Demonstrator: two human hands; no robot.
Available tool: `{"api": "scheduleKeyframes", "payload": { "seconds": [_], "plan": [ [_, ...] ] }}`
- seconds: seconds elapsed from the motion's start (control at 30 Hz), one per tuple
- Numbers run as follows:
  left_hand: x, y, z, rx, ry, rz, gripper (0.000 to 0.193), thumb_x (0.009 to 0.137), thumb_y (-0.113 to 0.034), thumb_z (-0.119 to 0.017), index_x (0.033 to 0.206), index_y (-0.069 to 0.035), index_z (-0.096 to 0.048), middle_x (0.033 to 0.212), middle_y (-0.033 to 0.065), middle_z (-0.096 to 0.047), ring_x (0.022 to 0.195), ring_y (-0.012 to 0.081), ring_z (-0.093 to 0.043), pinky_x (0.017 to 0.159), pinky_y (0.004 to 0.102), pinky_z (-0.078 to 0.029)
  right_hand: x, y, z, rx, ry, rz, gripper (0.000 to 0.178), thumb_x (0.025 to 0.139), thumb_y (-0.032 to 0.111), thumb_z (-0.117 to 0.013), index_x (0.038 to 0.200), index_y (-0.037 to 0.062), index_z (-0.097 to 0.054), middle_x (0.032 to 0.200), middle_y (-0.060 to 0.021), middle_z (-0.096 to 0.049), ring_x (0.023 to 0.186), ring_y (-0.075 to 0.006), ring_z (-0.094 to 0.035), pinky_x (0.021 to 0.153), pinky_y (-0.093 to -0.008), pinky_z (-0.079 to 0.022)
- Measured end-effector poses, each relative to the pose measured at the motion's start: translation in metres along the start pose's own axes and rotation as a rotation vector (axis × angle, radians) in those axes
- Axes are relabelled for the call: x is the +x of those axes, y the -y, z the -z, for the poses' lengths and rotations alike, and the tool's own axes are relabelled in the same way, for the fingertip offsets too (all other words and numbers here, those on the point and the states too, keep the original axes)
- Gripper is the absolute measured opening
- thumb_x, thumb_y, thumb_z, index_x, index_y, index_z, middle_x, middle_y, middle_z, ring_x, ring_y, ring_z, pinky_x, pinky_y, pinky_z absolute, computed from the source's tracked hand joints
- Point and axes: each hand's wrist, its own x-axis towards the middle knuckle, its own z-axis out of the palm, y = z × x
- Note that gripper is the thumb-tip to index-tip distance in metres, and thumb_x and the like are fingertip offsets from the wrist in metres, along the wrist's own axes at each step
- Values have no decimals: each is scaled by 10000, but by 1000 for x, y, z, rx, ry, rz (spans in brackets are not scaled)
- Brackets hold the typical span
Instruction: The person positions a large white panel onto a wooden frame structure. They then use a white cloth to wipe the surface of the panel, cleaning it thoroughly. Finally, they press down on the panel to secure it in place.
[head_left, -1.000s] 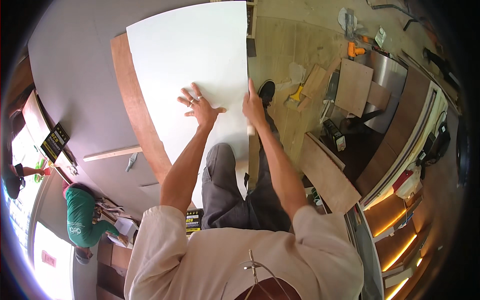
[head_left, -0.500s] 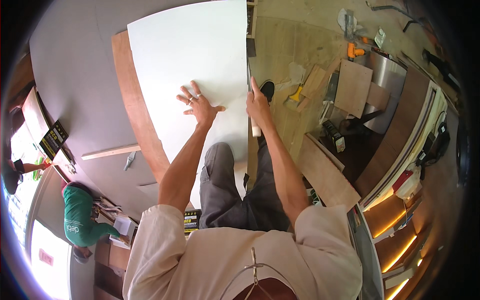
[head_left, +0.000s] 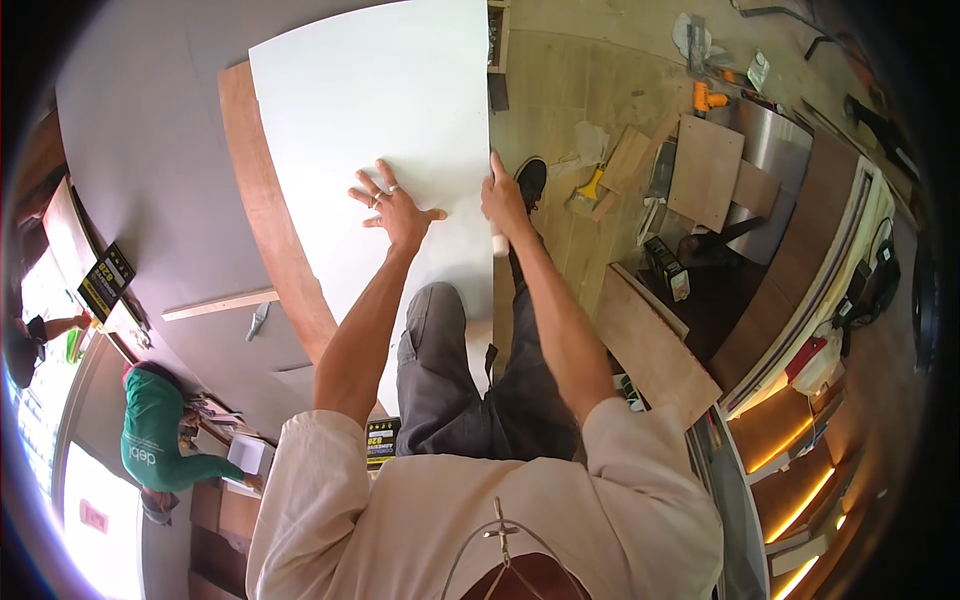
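Observation:
A large white board lies in front of me, its long right edge running away from me. My left hand rests flat on it with the fingers spread, two of them ringed. At the right edge, my right hand is closed around a tool with a pale round handle, its index finger stretched forward along it. The tool's working end is hidden beside the board's edge, so its kind cannot be told. My left knee presses on or over the board's near part.
A reddish wood strip shows along the board's left side. On the right floor are a yellow-handled scraper or brush, an orange power drill and plywood pieces. At left, a person in green bends over.
My right hand has shifted slightly back and left along the board's edge with the tool; the thin blade seen ahead of it earlier no longer shows. My left hand stays put.

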Motion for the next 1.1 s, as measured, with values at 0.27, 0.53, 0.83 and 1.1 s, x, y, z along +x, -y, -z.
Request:
{"api": "scheduleKeyframes", "payload": {
  "seconds": [0.27,0.53,0.83,1.1],
  "plan": [
    [0,-3,-2,6,-18,-16,1508,452,-283,-990,1567,-126,13,1588,274,134,1432,539,146,944,846,-221,-2,-26,-22,-176,-314,371,594,973,137,-436,1536,73,-260,600,-74,-527,453,-145,-476,449,-333,-438],
    [1,2,-1,28,-20,3,1507,461,-288,-988,1566,-123,23,1592,266,130,1432,541,141,950,838,-233,-24,-4,-10,-73,-97,135,589,968,131,-424,1531,64,-268,617,-94,-542,462,-166,-495,462,-356,-444],
    [-2,3,0,64,-4,0,1516,473,-313,-986,1563,-113,48,1582,290,135,1431,548,130,932,834,-258,-74,15,19,40,18,2,583,984,131,-428,1544,121,-265,660,-136,-576,514,-182,-527,552,-377,-466],
    [-1,0,-3,73,-12,-27,1520,473,-314,-987,1562,-117,55,1580,295,132,1430,551,130,921,838,-264,-60,-31,-23,-63,-290,319,580,982,125,-421,1541,123,-265,742,-208,-622,540,-260,-565,602,-403,-499]
  ]
}}
